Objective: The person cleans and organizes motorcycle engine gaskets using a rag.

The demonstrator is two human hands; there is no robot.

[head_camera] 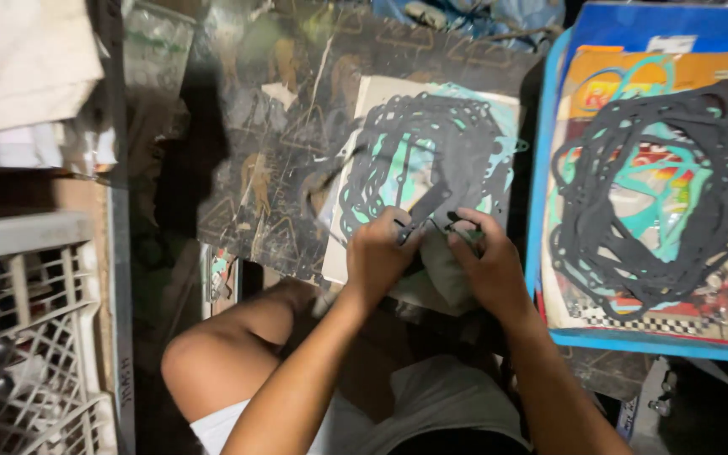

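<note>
My left hand (378,255) and my right hand (485,263) meet over the near edge of a pale card sheet (381,93), each pinching part of a thin dark gasket (430,211) between the fingertips. Beyond the hands, a heap of black and teal gaskets (431,147) lies on that sheet. To the right, a second heap of black and teal gaskets (659,202) rests on colourful printed cards inside a blue tray (634,344). My bare knee (212,354) shows at the lower left.
A dark patterned mat (271,168) covers the floor under the sheet. A white plastic crate (27,337) stands at the left, with pale cardboard (18,59) above it. Blue plastic wrapping (482,15) lies at the far edge.
</note>
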